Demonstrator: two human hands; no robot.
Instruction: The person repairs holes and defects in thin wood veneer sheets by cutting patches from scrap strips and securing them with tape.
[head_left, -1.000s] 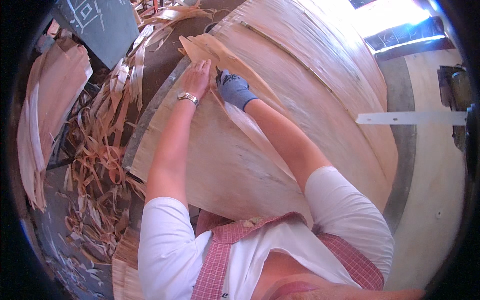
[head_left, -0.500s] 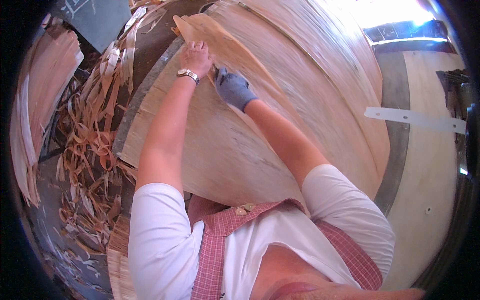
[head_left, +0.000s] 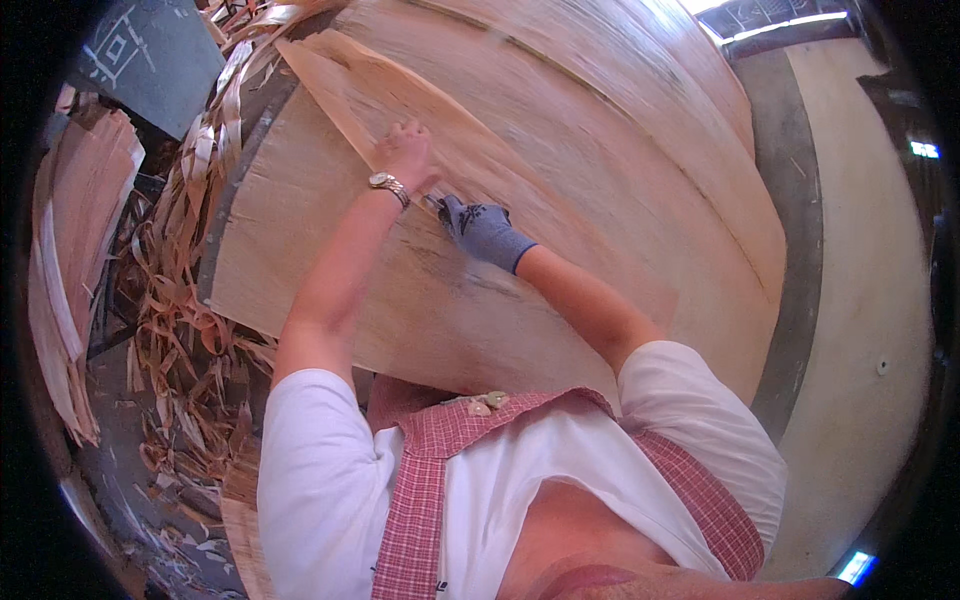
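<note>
A worker leans over a broad stack of thin wood veneer sheets (head_left: 600, 170) on the bench, both hands meeting at a narrow top sheet (head_left: 400, 100) that lies skewed across the stack. The bare left hand (head_left: 405, 155), wristwatch (head_left: 385, 183) at the wrist, presses flat with fingers spread on that sheet near its lower edge; just beside it the right hand (head_left: 482, 228), in a blue-grey glove, is curled shut, seemingly around a small dark tool whose kind cannot be made out. Judging by the heap of curled offcut strips (head_left: 190, 330) on the floor left of the stack, much trimming is already done; the top sheet itself looks only partly worked, its ragged far end untouched beyond the hands.
</note>
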